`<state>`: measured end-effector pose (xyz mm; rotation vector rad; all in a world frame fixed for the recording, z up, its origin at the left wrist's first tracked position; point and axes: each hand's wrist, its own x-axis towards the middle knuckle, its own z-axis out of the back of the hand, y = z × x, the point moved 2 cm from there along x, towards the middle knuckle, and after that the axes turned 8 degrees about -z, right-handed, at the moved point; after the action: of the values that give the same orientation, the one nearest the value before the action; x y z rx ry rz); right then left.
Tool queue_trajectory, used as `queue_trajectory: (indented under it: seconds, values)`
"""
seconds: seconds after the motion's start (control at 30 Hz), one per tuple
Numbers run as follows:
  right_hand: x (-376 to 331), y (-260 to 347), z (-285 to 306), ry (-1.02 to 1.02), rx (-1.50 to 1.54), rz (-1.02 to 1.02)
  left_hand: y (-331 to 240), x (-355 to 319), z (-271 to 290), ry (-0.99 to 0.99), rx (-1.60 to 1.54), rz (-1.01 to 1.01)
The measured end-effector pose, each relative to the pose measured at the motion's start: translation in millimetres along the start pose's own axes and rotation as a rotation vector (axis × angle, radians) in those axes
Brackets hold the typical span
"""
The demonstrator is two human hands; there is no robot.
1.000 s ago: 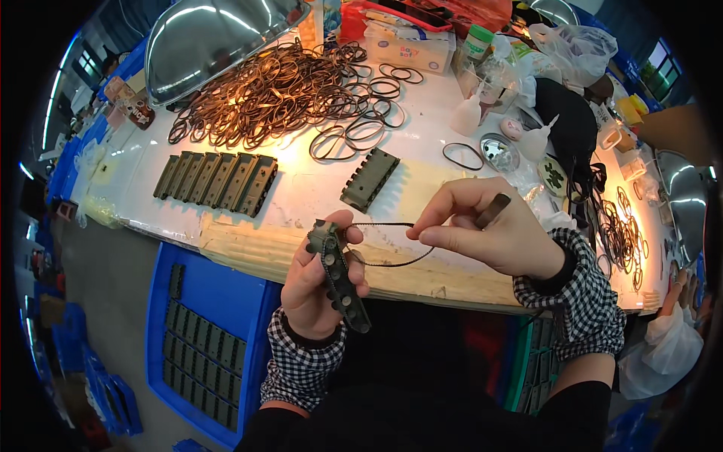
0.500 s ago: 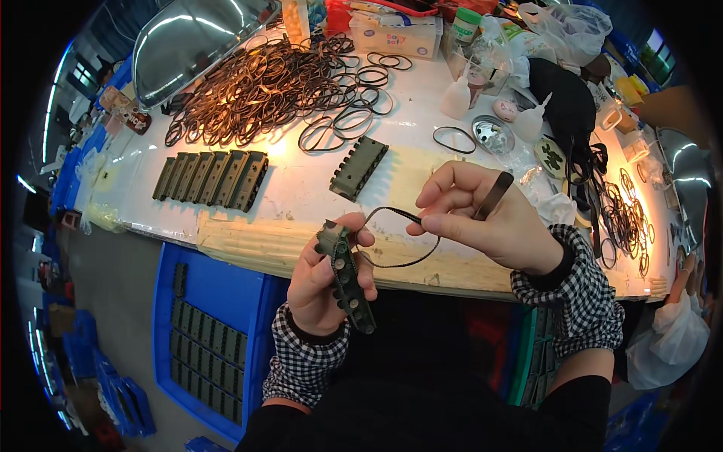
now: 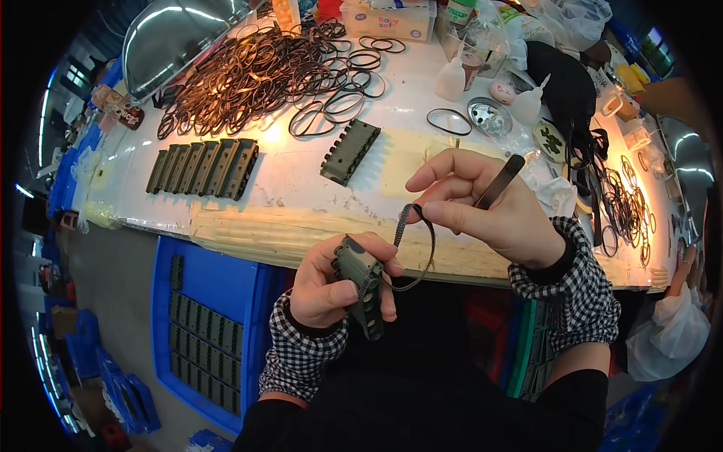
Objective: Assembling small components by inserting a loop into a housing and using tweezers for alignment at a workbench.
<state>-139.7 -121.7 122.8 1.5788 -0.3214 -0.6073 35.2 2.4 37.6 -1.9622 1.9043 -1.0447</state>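
My left hand (image 3: pixel 320 290) grips a dark green block with round wheels along its side, like a toy tank chassis (image 3: pixel 355 264), tilted in front of my body. A thin black ridged rubber track loop (image 3: pixel 402 224) runs from this chassis up to my right hand (image 3: pixel 486 207). Thumb and forefinger of that hand pinch the loop's upper end, holding it away from the chassis. A dark flat-ended tool (image 3: pixel 501 182) is also tucked in the right hand, its end sticking up behind the fingers. Exactly where the loop meets the chassis is hidden by the left fingers.
A row of several green chassis (image 3: pixel 202 167) and a single one (image 3: pixel 351 152) lie on the white table (image 3: pixel 290 169). Behind them is a heap of dark loops (image 3: pixel 241 79). A blue tray (image 3: pixel 207 275) holds more pieces below left. A round metal dish (image 3: pixel 493 117) sits at right.
My left hand has moved slightly right and turned the chassis, showing more of its flat top. The loop now stands more upright between my hands. The view has shifted slightly.
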Motion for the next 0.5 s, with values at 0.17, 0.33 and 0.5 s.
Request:
queue_trajectory:
  seconds: [0.17,0.33,0.5]
  values:
    - [-3.2,-10.7,-1.2,-0.014,0.01,0.065,-0.6,1.5,0.7,0.068,0.085,0.003]
    - [-9.7,-16.3,-1.8,-0.022,0.013,0.101,0.1,-0.1,3.6,0.056,0.1,-0.027]
    - [-17.2,-14.9,-2.3,-0.048,-0.031,0.102,1.5,-0.8,12.7,0.021,0.091,-0.056]
